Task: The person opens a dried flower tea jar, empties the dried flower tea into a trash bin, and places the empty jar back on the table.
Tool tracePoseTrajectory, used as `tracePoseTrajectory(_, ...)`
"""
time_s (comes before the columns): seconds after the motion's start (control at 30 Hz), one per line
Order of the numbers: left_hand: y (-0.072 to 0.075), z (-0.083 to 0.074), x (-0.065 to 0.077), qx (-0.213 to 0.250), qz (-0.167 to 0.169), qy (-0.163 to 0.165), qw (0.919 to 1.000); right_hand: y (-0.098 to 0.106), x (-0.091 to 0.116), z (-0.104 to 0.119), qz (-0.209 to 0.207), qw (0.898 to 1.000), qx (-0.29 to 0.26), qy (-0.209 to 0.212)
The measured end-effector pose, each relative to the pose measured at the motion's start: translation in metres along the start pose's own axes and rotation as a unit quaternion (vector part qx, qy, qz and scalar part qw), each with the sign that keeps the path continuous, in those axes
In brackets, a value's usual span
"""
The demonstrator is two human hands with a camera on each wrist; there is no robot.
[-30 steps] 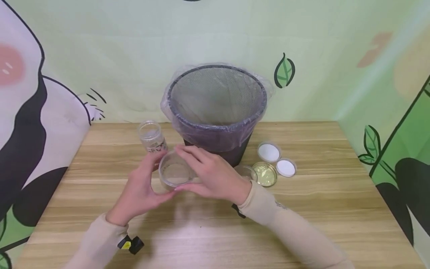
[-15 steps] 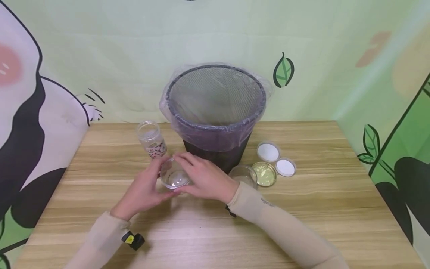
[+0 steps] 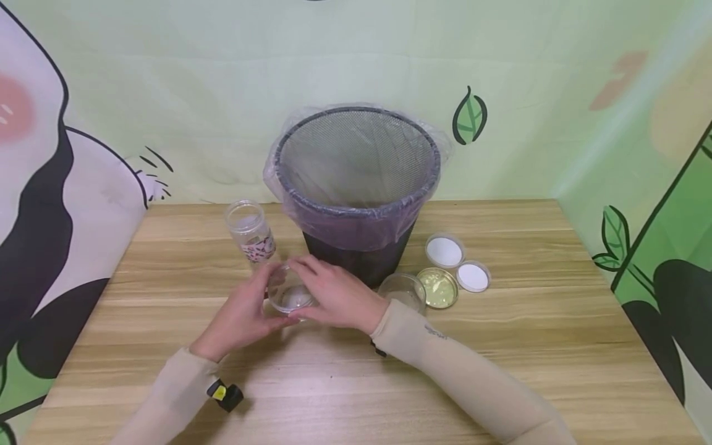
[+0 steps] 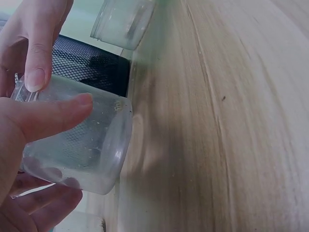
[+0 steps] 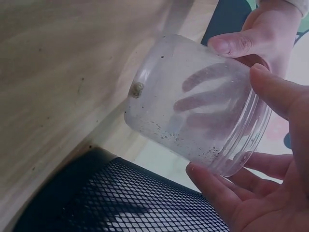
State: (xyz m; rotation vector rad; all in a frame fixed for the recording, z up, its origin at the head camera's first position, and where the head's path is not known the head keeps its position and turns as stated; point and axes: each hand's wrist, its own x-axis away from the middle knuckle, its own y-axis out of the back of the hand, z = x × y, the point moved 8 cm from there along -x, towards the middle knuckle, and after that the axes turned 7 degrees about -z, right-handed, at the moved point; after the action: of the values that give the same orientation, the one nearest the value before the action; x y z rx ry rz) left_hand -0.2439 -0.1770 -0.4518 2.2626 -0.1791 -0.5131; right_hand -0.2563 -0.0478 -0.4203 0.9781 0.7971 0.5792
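Between both hands is a clear plastic jar [image 3: 293, 298] without a lid, its open mouth facing up. My left hand [image 3: 239, 318] grips its side, with thumb and fingers wrapped round the wall in the left wrist view. At the rim, my right hand [image 3: 340, 298] holds the jar with thumb and fingertips. Dark specks and a small pale lump [image 5: 138, 89] show on the wall and near the base in the right wrist view. The jar's base is close to the wooden table [image 4: 217, 145]; whether it touches cannot be told.
Behind the hands stands a black mesh bin [image 3: 356, 259] lined with a clear bag [image 3: 339, 225]. A clear jar with a patterned label [image 3: 258, 247] stands left. To the right are another clear jar [image 3: 402, 289], a gold lid [image 3: 439, 288] and two white lids [image 3: 445, 251].
Both hands have lowered the jar slightly towards the table. My right forearm has shifted left, uncovering more of the clear jar beside the gold lid.
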Motion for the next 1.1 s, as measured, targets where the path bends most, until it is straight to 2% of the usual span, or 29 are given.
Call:
tracePoseTrajectory(0.37, -0.01, 0.01, -0.001, 0.004, 0.019, 0.015, 0.9997, -0.008, 0.0, -0.006, 0.009, 1.0, 0.004, -0.005)
tracePoseTrajectory(0.7, -0.013, 0.018, 0.0, 0.022, 0.031, 0.037, 0.9986, -0.015, 0.0, -0.009, 0.026, 0.999, 0.014, -0.024)
tracePoseTrajectory(1.1, -0.013, 0.015, 0.002, 0.028, 0.024, 0.021, 0.9991, -0.017, 0.004, -0.01, 0.027, 0.999, 0.027, -0.031)
